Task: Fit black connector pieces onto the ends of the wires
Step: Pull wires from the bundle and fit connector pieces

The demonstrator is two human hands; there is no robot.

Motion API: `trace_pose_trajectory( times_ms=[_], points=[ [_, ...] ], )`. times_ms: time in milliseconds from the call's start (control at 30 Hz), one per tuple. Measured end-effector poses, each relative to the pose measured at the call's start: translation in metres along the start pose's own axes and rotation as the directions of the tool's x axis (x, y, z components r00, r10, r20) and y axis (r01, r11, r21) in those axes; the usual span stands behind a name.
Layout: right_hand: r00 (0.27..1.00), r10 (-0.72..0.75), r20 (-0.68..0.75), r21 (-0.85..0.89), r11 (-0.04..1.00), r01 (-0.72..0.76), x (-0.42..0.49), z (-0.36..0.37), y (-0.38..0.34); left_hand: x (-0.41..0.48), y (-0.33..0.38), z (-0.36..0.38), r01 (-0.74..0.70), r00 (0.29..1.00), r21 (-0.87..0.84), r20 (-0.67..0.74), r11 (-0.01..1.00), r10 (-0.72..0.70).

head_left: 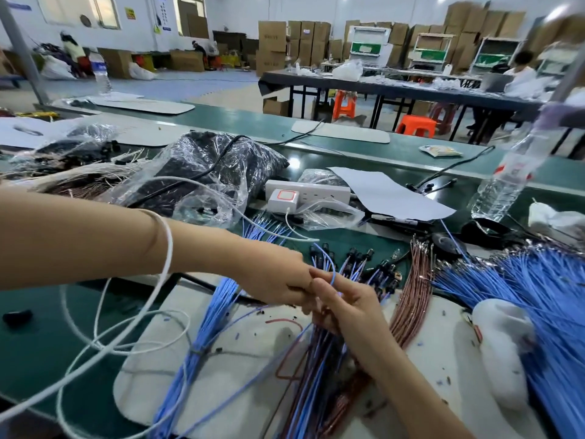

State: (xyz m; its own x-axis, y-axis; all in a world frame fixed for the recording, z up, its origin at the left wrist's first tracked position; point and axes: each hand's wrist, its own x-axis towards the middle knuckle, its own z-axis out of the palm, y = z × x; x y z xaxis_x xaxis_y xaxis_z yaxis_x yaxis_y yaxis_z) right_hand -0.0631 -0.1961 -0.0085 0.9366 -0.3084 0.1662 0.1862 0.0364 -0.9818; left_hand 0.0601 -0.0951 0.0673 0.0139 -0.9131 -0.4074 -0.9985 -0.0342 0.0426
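Note:
My left hand (278, 282) and my right hand (343, 304) meet over the white mat (152, 369) at the middle of the bench. Both pinch one thin blue wire (332, 274) that loops up between the fingertips. My right hand also grips a bundle of blue and brown wires (311, 369) that hangs toward me. Just beyond the fingers lie several black connector pieces (364, 264) fitted on short wires. Whether a connector sits between my fingertips is hidden.
A tied blue wire bundle (202, 337) lies at the left, brown wires (414, 299) and a big blue sheaf (544, 299) at the right. A white cable (164, 274) loops over my left forearm. A plastic bag (202, 172), a power strip (304, 193) and a bottle (506, 182) stand behind.

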Motion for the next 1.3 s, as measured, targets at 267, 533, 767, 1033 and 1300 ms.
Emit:
trace_pose_trajectory(
  times_ms=[267,533,767,1033,1300],
  points=[
    [0.989,0.143,0.042,-0.081,0.987,-0.139,0.003,0.001,0.004,-0.016,-0.049,-0.004,0.206,0.960,-0.340,-0.112,0.918,-0.257],
    [0.980,0.197,0.008,-0.018,0.980,-0.197,0.006,-0.005,0.010,-0.022,-0.092,-0.016,-0.049,0.654,-0.955,-0.251,0.291,-0.713],
    [0.972,0.185,-0.142,0.269,0.953,-0.141,0.012,-0.014,0.011,-0.037,-0.012,0.059,0.260,0.948,-0.358,-0.082,0.897,-0.308],
    [0.812,0.126,-0.569,0.361,0.926,0.109,0.017,-0.029,0.003,-0.053,0.005,0.074,0.314,0.932,-0.039,-0.177,0.949,-0.316],
    [0.603,0.155,-0.782,0.360,0.903,0.235,0.015,-0.062,-0.015,-0.057,-0.013,0.069,0.181,0.983,0.146,-0.066,0.973,-0.173]
  ],
)
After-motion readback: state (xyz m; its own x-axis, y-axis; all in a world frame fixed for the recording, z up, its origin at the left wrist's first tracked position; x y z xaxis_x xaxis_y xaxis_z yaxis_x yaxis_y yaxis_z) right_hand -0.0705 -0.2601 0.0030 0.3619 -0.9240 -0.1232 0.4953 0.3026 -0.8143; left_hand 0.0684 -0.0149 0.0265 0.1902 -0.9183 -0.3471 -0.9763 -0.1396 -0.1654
